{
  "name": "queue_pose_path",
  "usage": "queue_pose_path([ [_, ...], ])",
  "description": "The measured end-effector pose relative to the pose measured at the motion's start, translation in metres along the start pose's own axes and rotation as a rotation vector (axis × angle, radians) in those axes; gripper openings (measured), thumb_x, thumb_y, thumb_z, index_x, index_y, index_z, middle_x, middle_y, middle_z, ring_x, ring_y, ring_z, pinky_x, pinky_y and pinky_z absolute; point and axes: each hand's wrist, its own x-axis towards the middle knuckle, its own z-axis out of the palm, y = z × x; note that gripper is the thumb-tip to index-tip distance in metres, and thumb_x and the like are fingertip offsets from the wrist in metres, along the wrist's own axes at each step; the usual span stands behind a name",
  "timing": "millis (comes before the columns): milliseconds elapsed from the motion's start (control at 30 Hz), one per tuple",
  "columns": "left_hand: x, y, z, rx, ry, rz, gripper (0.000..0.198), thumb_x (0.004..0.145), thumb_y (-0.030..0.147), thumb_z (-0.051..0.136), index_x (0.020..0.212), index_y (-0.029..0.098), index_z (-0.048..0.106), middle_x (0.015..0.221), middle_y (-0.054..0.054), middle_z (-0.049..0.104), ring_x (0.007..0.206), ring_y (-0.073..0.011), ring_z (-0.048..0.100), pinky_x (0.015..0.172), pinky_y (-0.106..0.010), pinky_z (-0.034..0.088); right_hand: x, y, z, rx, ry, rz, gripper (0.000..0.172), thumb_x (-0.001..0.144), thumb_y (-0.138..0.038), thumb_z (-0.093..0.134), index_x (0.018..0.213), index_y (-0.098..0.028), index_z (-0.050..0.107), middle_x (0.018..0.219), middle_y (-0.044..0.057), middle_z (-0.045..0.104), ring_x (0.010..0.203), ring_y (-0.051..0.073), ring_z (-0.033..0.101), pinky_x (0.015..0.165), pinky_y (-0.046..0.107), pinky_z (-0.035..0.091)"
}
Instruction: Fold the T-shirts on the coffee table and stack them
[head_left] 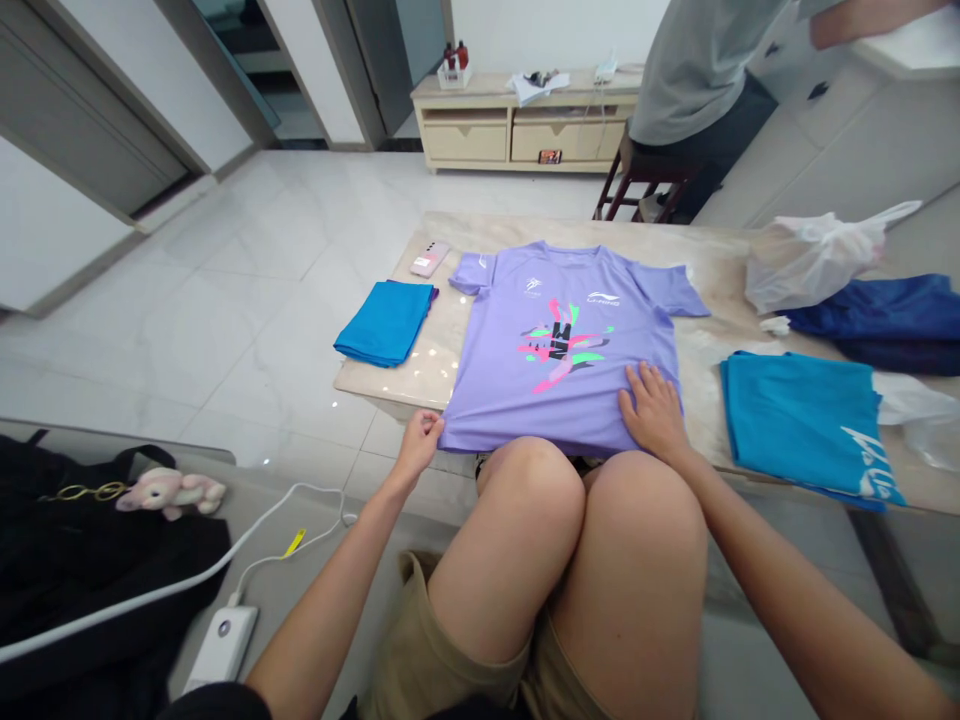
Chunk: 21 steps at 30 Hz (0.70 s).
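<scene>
A lilac T-shirt [562,340] with a colourful chest print lies flat, front up, on the marble table [720,265], its hem hanging over the near edge. My left hand [420,440] pinches the hem's left corner. My right hand [654,410] rests flat on the shirt's lower right part, fingers spread. My bare knees sit just below the table edge.
A folded teal cloth [386,322] and a pink phone [429,259] lie to the left. A teal shirt [806,420], dark blue garment [892,320] and white plastic bag [810,255] lie to the right. Another person [701,75] sits behind the table. A power bank [223,640] and black bag [82,545] are at lower left.
</scene>
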Motion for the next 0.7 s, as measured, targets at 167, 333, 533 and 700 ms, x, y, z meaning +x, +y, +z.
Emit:
queue_pose_path([
  [167,-0.012,0.015,-0.009,0.528,0.121,0.164,0.023,0.105,0.042,0.061,0.12,0.025,0.064,0.086,-0.005,0.076,0.077,-0.0288,0.073,0.073,-0.038,0.052,-0.018,0.004,-0.019,0.014,0.043,-0.064,0.067,0.113,-0.037,0.037,0.174,-0.01,0.043,0.179,0.021,0.044,0.17,0.035,0.034,0.138,0.059,0.03],
  [333,0.046,0.073,0.04,0.745,0.014,0.652,0.056,0.113,0.045,0.043,0.163,0.019,0.052,0.156,-0.019,0.068,0.143,-0.0359,0.065,0.12,-0.051,0.05,-0.024,-0.003,-0.015,0.006,-0.05,-0.034,0.068,0.116,-0.043,0.032,0.176,-0.012,0.041,0.186,0.017,0.031,0.174,0.033,0.028,0.141,0.058,0.025],
  [533,0.102,0.083,0.101,0.815,-0.073,0.704,0.074,0.113,0.048,0.035,0.179,0.014,0.033,0.186,-0.017,0.033,0.175,-0.0337,0.025,0.143,-0.059,0.015,-0.022,-0.004,-0.007,-0.012,-0.068,0.016,0.071,0.117,-0.045,0.033,0.179,-0.011,0.034,0.188,0.017,0.024,0.177,0.033,0.017,0.142,0.057,0.02],
  [700,0.077,0.065,0.09,0.869,-0.103,0.696,0.074,0.112,0.045,0.037,0.177,0.009,0.037,0.184,-0.022,0.035,0.174,-0.0358,0.027,0.142,-0.059,0.02,-0.037,-0.011,-0.005,-0.032,-0.065,0.046,0.07,0.115,-0.043,0.035,0.179,-0.013,0.035,0.186,0.019,0.03,0.175,0.035,0.024,0.139,0.061,0.025],
])
